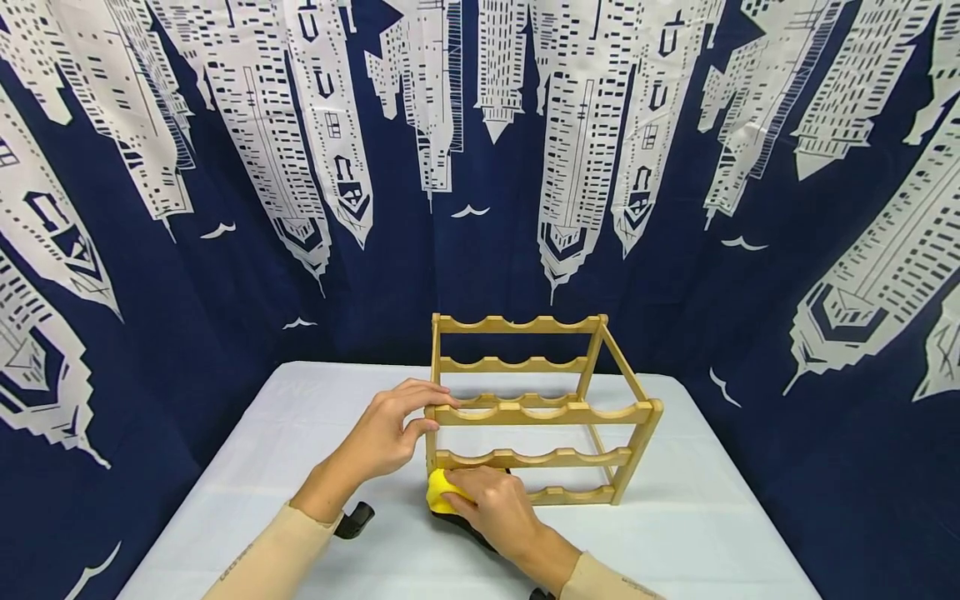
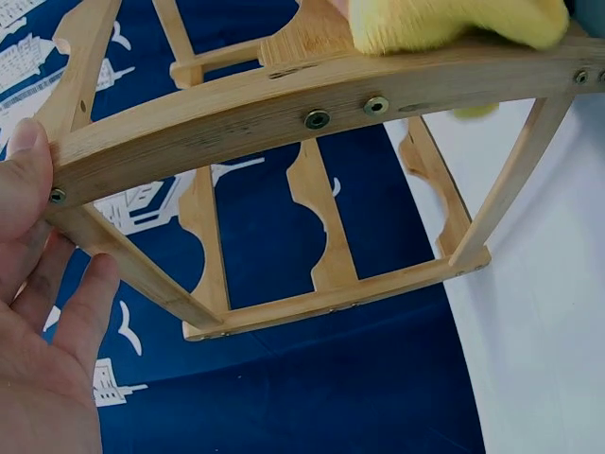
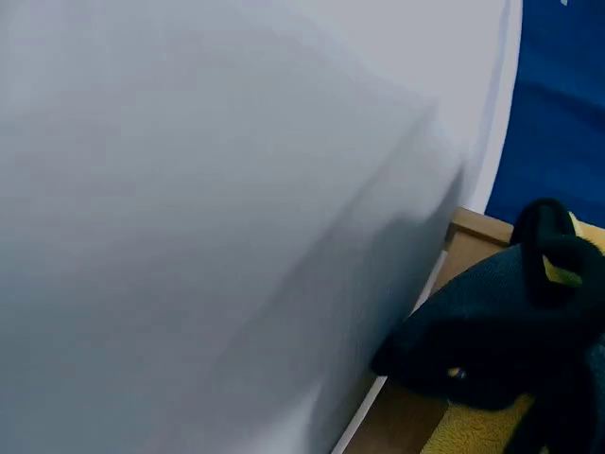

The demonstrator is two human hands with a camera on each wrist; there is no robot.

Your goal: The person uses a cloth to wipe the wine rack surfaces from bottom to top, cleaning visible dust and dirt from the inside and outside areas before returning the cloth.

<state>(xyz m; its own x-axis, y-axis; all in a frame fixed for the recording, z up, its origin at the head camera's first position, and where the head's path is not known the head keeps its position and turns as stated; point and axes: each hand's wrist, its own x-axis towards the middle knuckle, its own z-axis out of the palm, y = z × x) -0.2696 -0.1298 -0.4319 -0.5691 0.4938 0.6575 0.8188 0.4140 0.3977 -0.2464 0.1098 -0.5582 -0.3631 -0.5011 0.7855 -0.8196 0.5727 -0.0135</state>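
My left hand (image 1: 390,429) holds the upper left front corner of a light wooden rack (image 1: 543,412) with scalloped rails. In the left wrist view its thumb lies on the near post and its fingers are around the side. Low at the rack's front left, my right hand (image 1: 498,508) grips a fuzzy yellow cloth (image 1: 441,492) close against the wood. The cloth (image 2: 454,24) also shows bunched over the side rail in the left wrist view. A dark, soft-looking thing (image 3: 501,322) with loop-shaped parts lies against the yellow fabric (image 3: 477,430); part of it shows beneath my right hand.
The rack stands on a white-covered table (image 1: 315,450). Behind and around it hangs a navy curtain (image 1: 390,308) with white skyline prints. A black wrist-camera mount (image 1: 355,521) sits by my left wrist.
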